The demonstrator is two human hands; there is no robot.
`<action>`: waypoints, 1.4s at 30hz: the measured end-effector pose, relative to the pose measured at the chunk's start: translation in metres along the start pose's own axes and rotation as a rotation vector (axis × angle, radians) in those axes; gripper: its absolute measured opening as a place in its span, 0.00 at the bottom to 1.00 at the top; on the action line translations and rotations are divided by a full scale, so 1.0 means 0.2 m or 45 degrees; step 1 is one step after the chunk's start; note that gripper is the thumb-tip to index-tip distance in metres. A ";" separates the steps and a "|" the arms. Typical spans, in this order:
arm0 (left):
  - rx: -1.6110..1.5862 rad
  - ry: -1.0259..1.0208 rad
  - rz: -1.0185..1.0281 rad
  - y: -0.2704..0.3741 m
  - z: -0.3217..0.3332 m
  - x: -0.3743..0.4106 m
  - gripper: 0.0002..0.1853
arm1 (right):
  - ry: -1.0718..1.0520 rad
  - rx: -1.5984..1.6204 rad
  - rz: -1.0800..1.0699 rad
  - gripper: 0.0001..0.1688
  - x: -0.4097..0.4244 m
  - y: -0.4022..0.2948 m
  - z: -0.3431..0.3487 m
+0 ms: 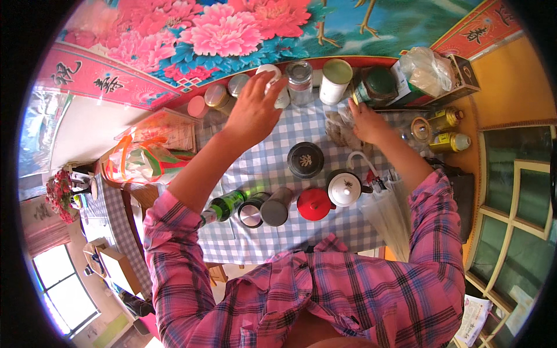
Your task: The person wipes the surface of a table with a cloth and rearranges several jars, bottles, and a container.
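My left hand (253, 111) reaches to the row of containers along the wall. Its fingers and thumb curl around the upper part of a white bottle (283, 98), hiding much of it. My right hand (369, 124) lies against a crumpled brownish bundle (339, 130); I cannot tell if this is cloth or a filled bag, or whether the fingers grip it. Its index finger points at a dark jar with a green lid (380, 80). Between the hands stand a clear glass jar (300, 82) and an open-topped white can with a greenish inside (335, 82).
Nearer me on the checked tablecloth (261, 163) are a black round tin (305, 160), a red lidded pot (314, 204), a white teapot (344, 188), a grey cup (276, 208) and a green bottle (226, 204). An umbrella (387, 209) leans at the right edge. Yellow-capped oil bottles (450, 142) stand far right.
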State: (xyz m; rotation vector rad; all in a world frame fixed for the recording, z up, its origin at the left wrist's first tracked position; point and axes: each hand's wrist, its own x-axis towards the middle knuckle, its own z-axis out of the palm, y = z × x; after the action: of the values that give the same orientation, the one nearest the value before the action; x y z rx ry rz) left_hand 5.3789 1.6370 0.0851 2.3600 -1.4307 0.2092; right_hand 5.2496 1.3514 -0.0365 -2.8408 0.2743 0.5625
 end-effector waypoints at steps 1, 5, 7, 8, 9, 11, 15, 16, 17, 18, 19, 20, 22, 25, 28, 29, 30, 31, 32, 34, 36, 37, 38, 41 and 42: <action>0.000 0.015 0.008 0.01 0.06 0.06 0.35 | 0.078 -0.009 -0.070 0.43 0.00 -0.04 0.04; -0.009 0.021 0.037 0.04 0.30 0.26 0.34 | 0.208 -0.213 -0.208 0.41 0.00 -0.12 0.25; 0.044 0.005 0.068 0.10 0.37 0.36 0.36 | 0.178 -0.293 -0.218 0.38 0.06 -0.07 0.37; 0.056 0.005 0.081 0.14 0.39 0.41 0.38 | 0.159 -0.288 -0.228 0.36 0.09 -0.03 0.42; 0.066 0.001 0.090 0.16 0.42 0.45 0.40 | 0.136 -0.280 -0.241 0.35 0.10 0.00 0.44; 0.086 -0.081 0.000 0.19 0.47 0.55 0.43 | 0.139 -0.146 -0.190 0.26 0.10 0.05 0.50; 0.097 -0.243 -0.240 0.23 0.56 0.61 0.44 | -0.107 0.170 -0.078 0.20 0.05 0.06 0.33; 0.085 -0.300 -0.312 0.24 0.56 0.61 0.43 | -0.206 0.212 -0.087 0.19 0.00 0.00 0.17; 0.063 -0.354 -0.360 0.26 0.57 0.64 0.42 | -0.135 0.278 -0.034 0.18 -0.02 -0.01 0.12; 0.019 -0.294 -0.352 0.26 0.60 0.64 0.41 | -0.069 0.351 0.006 0.17 -0.04 -0.03 0.09; -0.023 -0.234 -0.347 0.25 0.62 0.64 0.40 | -0.004 0.422 0.043 0.16 -0.04 -0.04 0.08; -0.063 -0.174 -0.347 0.24 0.64 0.62 0.39 | 0.041 0.391 -0.031 0.16 -0.03 -0.03 0.10; -0.027 -0.062 -0.213 0.24 0.64 0.64 0.36 | 0.143 0.346 -0.153 0.16 0.00 0.00 0.17; -0.060 0.083 -0.098 0.26 0.53 0.65 0.35 | 0.262 0.317 -0.245 0.16 0.08 -0.02 0.25; -0.123 0.168 -0.069 0.30 0.37 0.65 0.35 | 0.825 0.435 -0.328 0.17 0.24 -0.12 0.28; -0.142 0.189 -0.068 0.31 0.33 0.65 0.35 | 0.855 0.299 -0.417 0.18 0.28 -0.12 0.29; -0.150 0.208 -0.048 0.30 0.30 0.64 0.35 | 0.889 0.167 -0.515 0.19 0.34 -0.14 0.32; -0.147 0.224 -0.032 0.30 0.27 0.64 0.35 | 0.928 0.026 -0.604 0.20 0.40 -0.13 0.35; -0.146 0.239 -0.014 0.31 0.25 0.64 0.35 | 0.840 -0.052 -0.569 0.23 0.45 -0.11 0.39; -0.179 0.231 -0.013 0.30 0.22 0.62 0.36 | 0.759 -0.130 -0.583 0.24 0.56 -0.04 0.45; -0.202 0.256 -0.001 0.29 0.22 0.59 0.36 | 0.623 -0.232 -0.463 0.26 0.65 0.01 0.47; -0.201 0.279 -0.007 0.27 0.21 0.56 0.36 | 0.584 -0.136 -0.336 0.26 0.64 -0.03 0.42; -0.219 0.243 -0.051 0.25 0.20 0.53 0.36 | 0.544 -0.042 -0.207 0.25 0.62 -0.07 0.38; -0.238 0.257 -0.044 0.24 0.19 0.52 0.36 | 0.539 -0.093 0.135 0.22 0.62 -0.14 0.37; -0.249 0.244 -0.046 0.25 0.19 0.53 0.36 | 0.416 -0.084 0.222 0.23 0.65 -0.15 0.35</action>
State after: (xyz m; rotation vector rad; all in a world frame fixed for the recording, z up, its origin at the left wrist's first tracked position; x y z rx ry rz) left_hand 5.3829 1.5144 0.0953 2.1438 -1.2575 0.2652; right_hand 5.3507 1.3800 -0.1444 -2.9827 0.5744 0.1342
